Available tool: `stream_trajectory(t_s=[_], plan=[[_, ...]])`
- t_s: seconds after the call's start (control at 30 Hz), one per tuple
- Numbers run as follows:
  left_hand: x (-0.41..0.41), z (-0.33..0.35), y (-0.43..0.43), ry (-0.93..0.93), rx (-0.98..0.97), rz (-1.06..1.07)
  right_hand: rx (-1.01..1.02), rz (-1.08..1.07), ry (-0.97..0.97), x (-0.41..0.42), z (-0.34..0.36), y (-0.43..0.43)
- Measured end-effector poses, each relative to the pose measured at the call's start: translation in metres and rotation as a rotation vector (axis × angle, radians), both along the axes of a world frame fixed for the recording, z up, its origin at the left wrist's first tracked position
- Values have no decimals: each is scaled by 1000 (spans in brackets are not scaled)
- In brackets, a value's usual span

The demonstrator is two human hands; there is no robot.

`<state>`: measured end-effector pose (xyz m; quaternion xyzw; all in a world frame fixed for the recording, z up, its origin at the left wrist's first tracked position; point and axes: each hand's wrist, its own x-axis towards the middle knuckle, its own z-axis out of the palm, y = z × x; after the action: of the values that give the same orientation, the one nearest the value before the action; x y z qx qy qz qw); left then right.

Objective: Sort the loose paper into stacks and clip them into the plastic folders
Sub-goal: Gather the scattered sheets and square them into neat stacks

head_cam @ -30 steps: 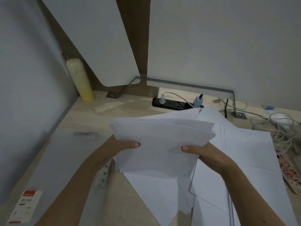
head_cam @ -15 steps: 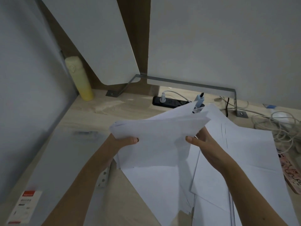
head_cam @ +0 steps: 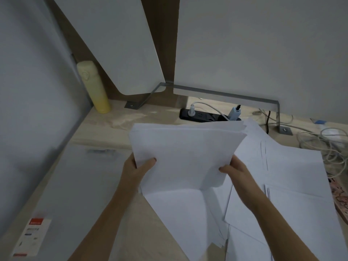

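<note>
Pale wood table (head_cam: 105,127) runs into a corner of white partition panels (head_cam: 263,44), and you are looking down at it over both of your forearms. Your left hand (head_cam: 138,171) grips the lower left edge of a stack of white paper (head_cam: 186,153), thumb on top and fingers hidden beneath. Your right hand (head_cam: 236,171) pinches the lower right edge the same way, thumb laid across the top sheet. You hold the stack raised at the middle of the view, tilted up toward you (its far edges are fanned, not squared).

Beneath it, and spreading toward 3 and 5 o'clock, loose sheets (head_cam: 293,176) lie overlapped at mixed angles on the table. At 8 o'clock a translucent grey plastic folder (head_cam: 75,185) lies flat, with a red-and-white label (head_cam: 32,236) near its lower left corner.

At 11 o'clock a yellow bottle (head_cam: 94,87) stands upright against the wall. At 12 o'clock a black power strip (head_cam: 205,116) lies just beyond the stack, with white plugs in it. Tangled white cables (head_cam: 327,140) lie at 2 o'clock. At 3 o'clock a patterned flat thing (head_cam: 339,200) shows at the right edge, too cut off to name.
</note>
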<state>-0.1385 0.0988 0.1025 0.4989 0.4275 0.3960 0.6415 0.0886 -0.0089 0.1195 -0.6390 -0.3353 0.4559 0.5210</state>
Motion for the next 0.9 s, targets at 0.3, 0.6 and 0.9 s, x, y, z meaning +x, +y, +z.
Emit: stream_trajectory(t_s=[0.3, 0.6, 0.9], plan=[[5, -2, -3, 21, 57, 74, 45, -223, 103, -14, -7, -1], [16, -3, -12, 46, -23, 95, -8, -278, 142, -21, -16, -3], [17, -24, -14, 110, -43, 40, -121, -193, 133, -24, -28, -12]])
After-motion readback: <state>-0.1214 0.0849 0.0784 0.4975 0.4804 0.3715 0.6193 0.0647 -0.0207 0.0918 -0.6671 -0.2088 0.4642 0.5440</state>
